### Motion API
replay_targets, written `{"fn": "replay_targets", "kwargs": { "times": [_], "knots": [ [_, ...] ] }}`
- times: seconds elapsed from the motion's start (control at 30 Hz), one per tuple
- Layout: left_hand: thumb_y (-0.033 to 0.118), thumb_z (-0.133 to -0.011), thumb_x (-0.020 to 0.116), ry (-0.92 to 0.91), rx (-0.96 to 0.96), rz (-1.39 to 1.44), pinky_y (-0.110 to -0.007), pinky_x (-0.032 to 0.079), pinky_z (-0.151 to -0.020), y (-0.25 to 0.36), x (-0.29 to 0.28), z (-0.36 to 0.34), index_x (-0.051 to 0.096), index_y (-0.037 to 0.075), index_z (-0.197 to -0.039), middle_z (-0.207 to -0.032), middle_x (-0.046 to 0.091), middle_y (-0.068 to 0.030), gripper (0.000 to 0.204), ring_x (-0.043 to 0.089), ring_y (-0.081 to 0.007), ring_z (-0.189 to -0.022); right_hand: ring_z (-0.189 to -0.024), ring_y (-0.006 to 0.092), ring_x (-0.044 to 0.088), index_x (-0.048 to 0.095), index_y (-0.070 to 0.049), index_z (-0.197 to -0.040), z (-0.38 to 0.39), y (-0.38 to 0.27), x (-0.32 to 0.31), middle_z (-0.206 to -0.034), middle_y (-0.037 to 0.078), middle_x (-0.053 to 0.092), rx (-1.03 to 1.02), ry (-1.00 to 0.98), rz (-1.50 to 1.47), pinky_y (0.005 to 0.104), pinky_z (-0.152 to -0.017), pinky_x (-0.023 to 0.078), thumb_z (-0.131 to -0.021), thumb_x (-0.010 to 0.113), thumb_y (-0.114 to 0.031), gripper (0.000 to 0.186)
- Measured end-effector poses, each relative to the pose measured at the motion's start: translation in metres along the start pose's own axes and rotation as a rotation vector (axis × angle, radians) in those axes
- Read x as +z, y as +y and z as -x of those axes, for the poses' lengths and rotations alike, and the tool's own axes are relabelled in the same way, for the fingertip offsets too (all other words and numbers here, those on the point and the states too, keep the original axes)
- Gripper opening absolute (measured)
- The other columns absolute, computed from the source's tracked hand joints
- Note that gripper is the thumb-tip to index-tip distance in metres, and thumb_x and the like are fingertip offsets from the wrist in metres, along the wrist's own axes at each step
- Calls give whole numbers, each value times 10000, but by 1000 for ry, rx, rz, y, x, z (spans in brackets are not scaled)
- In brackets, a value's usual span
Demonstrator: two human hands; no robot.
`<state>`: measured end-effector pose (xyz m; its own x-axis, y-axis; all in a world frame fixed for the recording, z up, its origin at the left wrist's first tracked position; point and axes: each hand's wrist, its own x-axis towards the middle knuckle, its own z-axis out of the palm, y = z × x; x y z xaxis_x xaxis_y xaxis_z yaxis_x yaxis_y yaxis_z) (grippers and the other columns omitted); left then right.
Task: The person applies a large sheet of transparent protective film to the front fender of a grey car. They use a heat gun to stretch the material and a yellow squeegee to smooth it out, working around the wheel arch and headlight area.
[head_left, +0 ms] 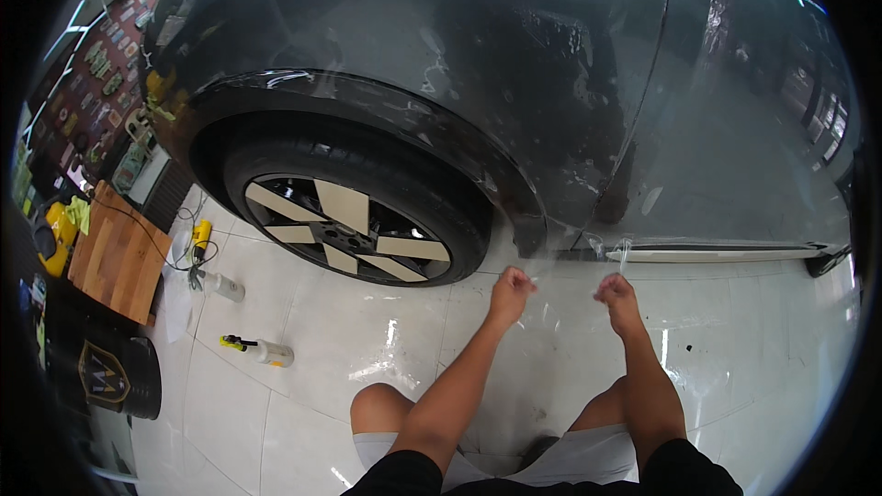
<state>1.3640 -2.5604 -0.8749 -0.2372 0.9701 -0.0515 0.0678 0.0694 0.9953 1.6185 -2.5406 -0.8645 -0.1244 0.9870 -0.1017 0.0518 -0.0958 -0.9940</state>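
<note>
My left hand is closed in a pinch just below the rear lower corner of the wheel arch. My right hand pinches in the same way, a short distance to the right, under the front end of the sill. Thin clear film stretches between the hands and up to the lower edge of the grey car body; its outline is hard to follow. Wet streaks and loose wrinkles show on the panels above. Left of my hands is the black tire, its wheel fitted with beige spoke panels.
Two spray bottles lie on the tiled floor, one nearer and one farther. Beyond them is a yellow corded tool. At far left stand a wooden-topped surface and a black bin. My knees are bent below my arms.
</note>
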Motion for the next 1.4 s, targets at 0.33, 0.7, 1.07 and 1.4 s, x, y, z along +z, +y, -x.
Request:
{"fn": "replay_targets", "kwargs": {
  "times": [0.33, 0.7, 1.07, 1.4],
  "knots": [
    [-5, -803, 573, -133, 8, 48, -232, 429, -668, -12, 20, 66, 614, 10, -848, -794, 559, -27, 63, 481, -96, -684, -692, 126, 495, 430, -86, -795, 51, -2, -46, -753, 29, 489, 128, -90, 19, 311, -660, 506, -800, 516, 28, 143],
    [43, -848, 545, -269, -13, -103, -291, 461, -691, 6, 29, 103, 551, 8, -856, -831, 620, -86, 36, 574, -153, -744, -524, 54, 385, 382, -126, -823, 58, 47, -64, -664, -28, 404, -114, 109, 367, 221, -424, 344, -840, 523, -16, 180],
    [89, -838, 533, -74, 35, -67, -327, 478, -698, -9, 20, 54, 569, 9, -869, -826, 640, -105, 93, 604, -235, -747, -537, 74, 382, 405, -91, -746, 22, 47, -46, -629, -22, 369, -198, 102, 426, 241, -451, 369, -858, 611, -91, 235],
    [181, -759, 605, -175, 9, -944, -408, 451, -888, 52, -272, 65, 629, -24, -1049, -1067, 617, -230, 357, 567, -374, -1035, -703, 106, 447, 534, -115, -933, 13, 72, -47, -751, -7, 485, 241, 165, 227, 278, -675, 355, -788, 692, -309, 289]
  ]
}}
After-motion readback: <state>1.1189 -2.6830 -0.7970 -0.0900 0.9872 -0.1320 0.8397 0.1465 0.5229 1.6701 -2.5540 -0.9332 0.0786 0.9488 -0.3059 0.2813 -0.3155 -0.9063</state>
